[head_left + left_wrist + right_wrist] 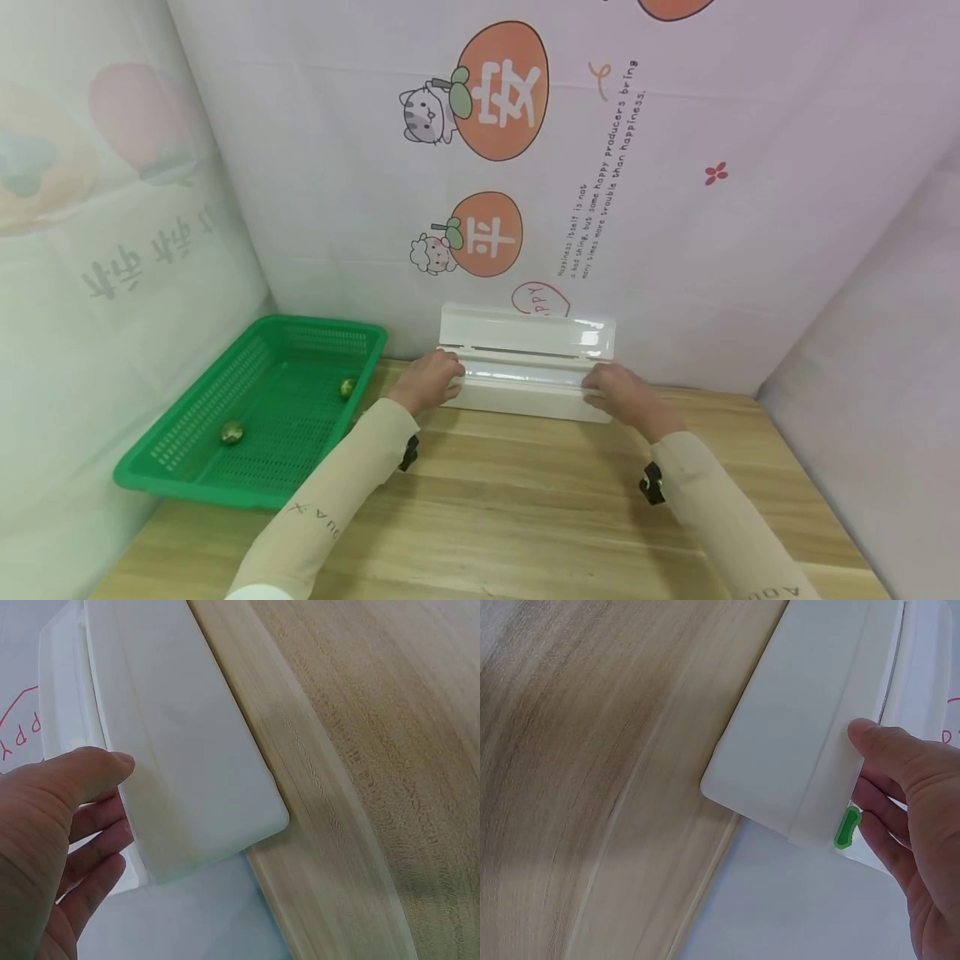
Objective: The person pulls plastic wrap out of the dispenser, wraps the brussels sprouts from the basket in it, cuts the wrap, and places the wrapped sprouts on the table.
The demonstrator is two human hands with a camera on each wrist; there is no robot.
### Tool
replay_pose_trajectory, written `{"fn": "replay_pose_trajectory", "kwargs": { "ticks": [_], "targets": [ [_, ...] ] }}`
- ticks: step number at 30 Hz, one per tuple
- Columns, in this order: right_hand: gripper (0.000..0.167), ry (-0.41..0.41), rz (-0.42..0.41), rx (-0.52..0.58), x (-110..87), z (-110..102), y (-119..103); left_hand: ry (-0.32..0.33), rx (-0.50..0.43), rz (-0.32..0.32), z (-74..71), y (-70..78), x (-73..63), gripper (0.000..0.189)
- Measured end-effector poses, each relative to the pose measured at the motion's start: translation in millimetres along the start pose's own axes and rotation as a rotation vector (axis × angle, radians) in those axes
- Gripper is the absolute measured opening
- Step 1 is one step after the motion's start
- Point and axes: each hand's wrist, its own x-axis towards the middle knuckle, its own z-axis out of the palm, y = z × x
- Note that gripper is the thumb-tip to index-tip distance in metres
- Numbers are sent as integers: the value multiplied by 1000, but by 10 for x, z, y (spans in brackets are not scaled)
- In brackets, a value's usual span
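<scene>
A long white cling film dispenser stands at the back of the table, its see-through lid raised against the wall cloth. Something glossy and clear, seemingly the film roll, lies lengthwise inside. My left hand grips the left end, thumb on the front wall's top edge and fingers curled behind it. At the opposite end my right hand holds the box likewise, its thumb over the rim. A small green piece shows by the right fingertips. The fingers partly hide the inside.
A green plastic basket sits on the left of the wooden table. In it lie two gold balls, one nearer and one by the right side. Printed cloth walls border the back and sides.
</scene>
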Motion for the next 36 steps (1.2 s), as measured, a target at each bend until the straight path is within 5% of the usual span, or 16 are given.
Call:
{"fn": "replay_pose_trajectory", "kwargs": {
  "ticks": [10,19,36],
  "targets": [
    [11,-11,93,139,41,-59,86,45,-150,39,-14,-70,34,12],
    [7,-70,211,307,81,-114,161,77,-334,-63,-4,-99,57,6],
    [11,0,209,238,90,19,156,111,-289,-115,100,-89,127,9]
  ]
}}
